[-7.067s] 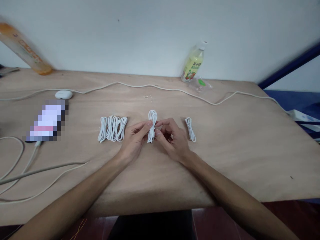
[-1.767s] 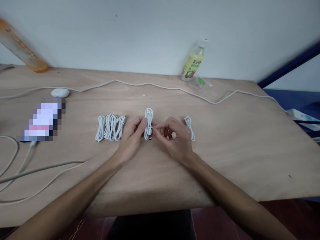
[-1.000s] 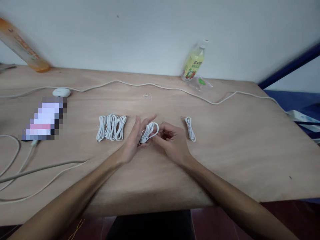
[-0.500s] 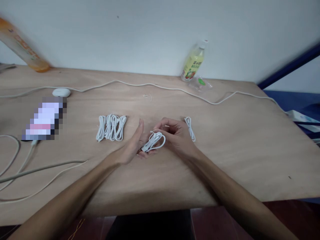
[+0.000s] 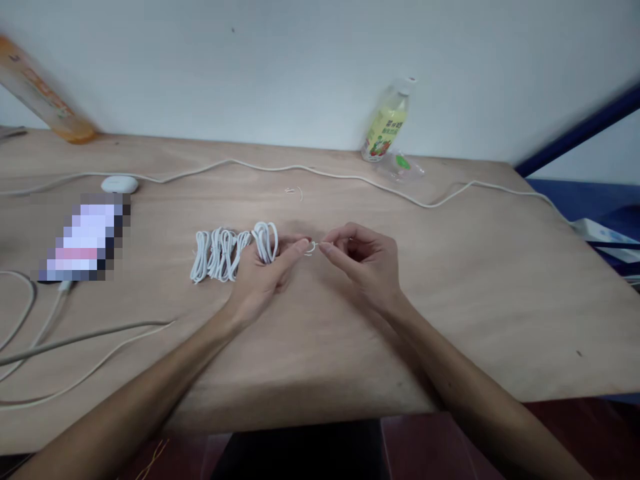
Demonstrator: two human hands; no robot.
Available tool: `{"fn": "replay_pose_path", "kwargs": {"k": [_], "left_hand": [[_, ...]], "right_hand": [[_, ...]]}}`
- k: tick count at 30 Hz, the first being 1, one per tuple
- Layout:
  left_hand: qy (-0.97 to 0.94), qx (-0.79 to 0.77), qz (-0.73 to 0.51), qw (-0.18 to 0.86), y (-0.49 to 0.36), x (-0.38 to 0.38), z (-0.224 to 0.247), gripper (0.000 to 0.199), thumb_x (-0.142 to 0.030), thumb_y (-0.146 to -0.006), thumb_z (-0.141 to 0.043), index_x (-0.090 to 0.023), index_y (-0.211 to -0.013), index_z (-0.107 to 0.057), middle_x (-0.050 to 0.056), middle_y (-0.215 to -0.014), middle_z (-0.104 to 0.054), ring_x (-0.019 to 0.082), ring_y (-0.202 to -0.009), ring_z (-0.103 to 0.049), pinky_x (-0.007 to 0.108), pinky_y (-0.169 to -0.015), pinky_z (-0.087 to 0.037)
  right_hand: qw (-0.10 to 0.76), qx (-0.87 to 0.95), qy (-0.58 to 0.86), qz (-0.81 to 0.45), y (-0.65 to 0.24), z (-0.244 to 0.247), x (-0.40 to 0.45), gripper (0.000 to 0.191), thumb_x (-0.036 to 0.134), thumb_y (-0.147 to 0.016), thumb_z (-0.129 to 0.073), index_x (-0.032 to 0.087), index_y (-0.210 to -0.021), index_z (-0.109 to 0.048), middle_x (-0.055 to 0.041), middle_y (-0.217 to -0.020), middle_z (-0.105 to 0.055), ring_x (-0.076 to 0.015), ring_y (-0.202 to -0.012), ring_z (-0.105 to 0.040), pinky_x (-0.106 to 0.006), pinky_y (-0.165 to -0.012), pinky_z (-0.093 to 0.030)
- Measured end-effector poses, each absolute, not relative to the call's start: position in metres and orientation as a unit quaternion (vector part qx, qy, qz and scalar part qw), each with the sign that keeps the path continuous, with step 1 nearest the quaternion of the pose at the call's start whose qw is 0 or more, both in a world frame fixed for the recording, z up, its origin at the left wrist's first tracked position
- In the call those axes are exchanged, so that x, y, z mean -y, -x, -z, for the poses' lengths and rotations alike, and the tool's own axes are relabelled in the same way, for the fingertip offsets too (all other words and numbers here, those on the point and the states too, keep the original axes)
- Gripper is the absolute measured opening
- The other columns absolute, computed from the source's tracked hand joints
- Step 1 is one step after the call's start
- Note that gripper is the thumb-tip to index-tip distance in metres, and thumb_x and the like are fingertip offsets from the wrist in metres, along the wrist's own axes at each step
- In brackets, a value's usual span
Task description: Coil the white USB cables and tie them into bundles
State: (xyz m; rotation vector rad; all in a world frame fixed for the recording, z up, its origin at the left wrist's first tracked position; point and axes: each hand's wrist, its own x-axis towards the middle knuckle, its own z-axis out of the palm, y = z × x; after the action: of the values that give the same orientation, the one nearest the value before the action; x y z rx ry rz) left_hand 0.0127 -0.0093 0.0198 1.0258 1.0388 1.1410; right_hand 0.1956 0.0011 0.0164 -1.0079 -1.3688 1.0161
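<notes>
My left hand [image 5: 263, 273] is closed around a coiled white cable [image 5: 266, 241], whose loops stick up past the fingers. Between its thumb and fingertips and those of my right hand [image 5: 367, 260] runs a thin white twist tie [image 5: 313, 246], bent into a small curve. The right thumb and forefinger pinch one end of that tie; the other fingers are curled. Just left of my left hand lie several bundled white cables [image 5: 213, 255] side by side, the rightmost partly covered by the hand.
A loose thin white tie [image 5: 295, 192] lies farther back on the wooden table [image 5: 475, 300]. A long white cord [image 5: 305, 169] crosses the back. At left are a phone [image 5: 85, 233], a white case [image 5: 119, 185] and an orange bottle [image 5: 70, 123]. A yellow-green bottle [image 5: 385, 130] stands by the wall.
The coiled cable has turned and shifted left and up in my left hand. The twist tie now stretches between both hands' fingertips. My right hand now hides the single bundle on the right.
</notes>
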Motion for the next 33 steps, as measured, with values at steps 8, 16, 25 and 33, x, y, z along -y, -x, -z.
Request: {"fn": "replay_pose_path", "kwargs": {"k": [8,16,25,33], "left_hand": [[-0.580,-0.485,-0.533,0.381,-0.010,0.012,-0.012,0.015,-0.035,-0.087,-0.090,-0.024,-0.096,-0.090,-0.009,-0.058,-0.040,0.010,-0.054,-0.036,0.028,-0.055,-0.031],[-0.719,-0.401,-0.542,0.167,-0.001,0.009,-0.004,0.011,-0.029,-0.102,-0.079,-0.029,-0.100,-0.090,-0.002,-0.074,-0.075,0.013,-0.062,-0.059,0.028,-0.058,-0.043],[-0.713,-0.411,-0.547,0.153,-0.002,0.010,-0.002,0.015,-0.034,-0.104,-0.077,-0.028,-0.096,-0.088,-0.001,-0.076,-0.078,0.015,-0.064,-0.063,0.030,-0.059,-0.048],[-0.685,-0.444,-0.543,0.198,-0.005,0.010,-0.003,0.014,-0.034,-0.101,-0.081,-0.026,-0.090,-0.086,-0.003,-0.075,-0.077,0.014,-0.067,-0.067,0.029,-0.064,-0.051]], "right_hand": [[0.542,0.611,0.441,-0.371,-0.191,-0.012,0.003,0.009,0.029,-0.089,-0.081,0.023,-0.083,-0.080,0.0073,-0.059,-0.049,-0.0091,-0.053,-0.038,-0.026,-0.050,-0.032],[0.534,0.616,0.436,-0.380,-0.191,-0.010,0.003,0.009,0.029,-0.088,-0.081,0.022,-0.083,-0.079,0.0068,-0.059,-0.052,-0.0089,-0.052,-0.040,-0.026,-0.049,-0.032],[0.492,0.578,0.443,-0.477,-0.189,-0.005,0.000,0.028,0.048,-0.089,-0.082,0.021,-0.084,-0.077,0.0020,-0.069,-0.066,-0.0092,-0.054,-0.047,-0.024,-0.046,-0.036],[0.511,0.623,0.450,-0.385,-0.186,-0.004,0.006,0.014,0.032,-0.093,-0.077,0.021,-0.085,-0.075,0.0019,-0.070,-0.068,-0.0103,-0.056,-0.056,-0.023,-0.048,-0.042]]}}
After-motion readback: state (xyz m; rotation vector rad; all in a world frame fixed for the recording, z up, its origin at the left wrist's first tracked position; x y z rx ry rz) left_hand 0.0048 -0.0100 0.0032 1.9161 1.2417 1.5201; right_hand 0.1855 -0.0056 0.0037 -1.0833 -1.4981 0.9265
